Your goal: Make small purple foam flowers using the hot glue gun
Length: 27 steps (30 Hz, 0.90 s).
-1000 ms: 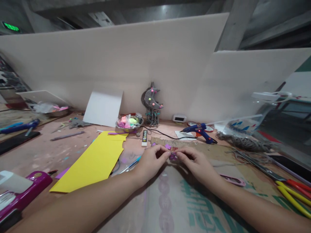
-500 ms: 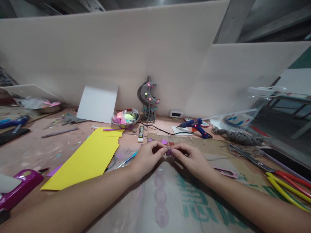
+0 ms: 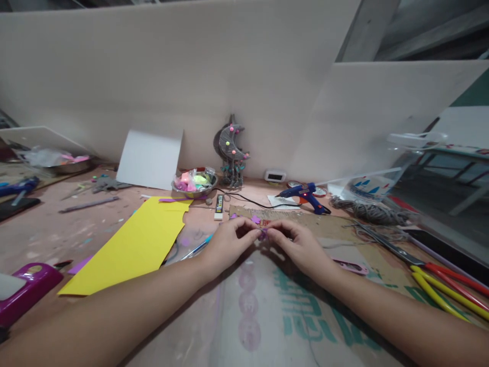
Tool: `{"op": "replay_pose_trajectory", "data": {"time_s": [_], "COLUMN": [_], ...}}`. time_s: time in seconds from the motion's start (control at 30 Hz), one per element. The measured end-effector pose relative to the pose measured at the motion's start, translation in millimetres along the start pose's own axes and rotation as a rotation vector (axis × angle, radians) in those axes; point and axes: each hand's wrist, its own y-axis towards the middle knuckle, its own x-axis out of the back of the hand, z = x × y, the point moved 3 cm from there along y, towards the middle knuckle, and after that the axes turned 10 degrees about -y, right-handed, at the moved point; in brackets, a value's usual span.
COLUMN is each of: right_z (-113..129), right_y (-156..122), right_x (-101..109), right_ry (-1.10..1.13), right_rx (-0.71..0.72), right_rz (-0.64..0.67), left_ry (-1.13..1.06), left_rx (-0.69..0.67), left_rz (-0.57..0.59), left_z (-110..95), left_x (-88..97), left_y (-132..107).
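Note:
Between the fingertips of both hands is a small purple paper piece (image 3: 264,234), partly covered by the fingers. My left hand (image 3: 234,243) pinches it from the left, thumb against forefinger. From the right, my right hand (image 3: 296,245) pinches it the same way. Just beyond the fingers lies a purple flower cutout (image 3: 255,219) on the cardboard sheet (image 3: 324,227). A blue pen (image 3: 198,247) rests beside my left wrist, and a pink cutter (image 3: 350,266) lies by my right forearm.
Yellow paper (image 3: 130,250) and a magenta tool (image 3: 30,288) lie on the left. Behind stand a bowl of coloured clay (image 3: 194,183), a grey moon ornament (image 3: 231,142) and a blue glue gun (image 3: 303,193). Scissors (image 3: 405,252), grey yarn (image 3: 372,211) and a phone (image 3: 446,252) are on the right.
The view has shifted slightly, so everything sits a little higher and further left. Both hands keep their pinch on the purple piece, which seems turned a little between the fingertips.

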Motion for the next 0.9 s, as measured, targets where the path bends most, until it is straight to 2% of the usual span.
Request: {"op": "replay_pose_trajectory", "data": {"time_s": [0.07, 0.2, 0.33, 0.47, 0.63, 0.77, 0.9], "right_z": [-3, -5, -3, 1, 10, 13, -12], "right_y": [1, 2, -1, -6, -10, -3, 11], "right_x": [-2, -8, -4, -3, -4, 23, 66], "right_ry": [0.059, 0.114, -0.059, -0.226, -0.416, -0.539, -0.711], "right_rx": [-0.020, -0.033, -0.034, 0.093, 0.269, 0.255, 0.183], "right_rz": [-0.001, 0.087, 0.067, 0.042, 0.139, 0.017, -0.086], "left_ry": [-0.020, -0.073, -0.068, -0.068, -0.061, -0.065, -0.030], "left_rx": [0.011, 0.029, 0.063, 0.080, 0.077, 0.045, 0.035], "left_rz": [-0.034, -0.061, -0.072, -0.085, -0.070, -0.064, -0.080], "left_z": [0, 0, 0, 1, 1, 2, 1], "left_x": [1.2, 2.0, 1.9, 2.5, 2.5, 2.7, 3.1], "left_y": [0, 0, 0, 1, 2, 2, 1]}}
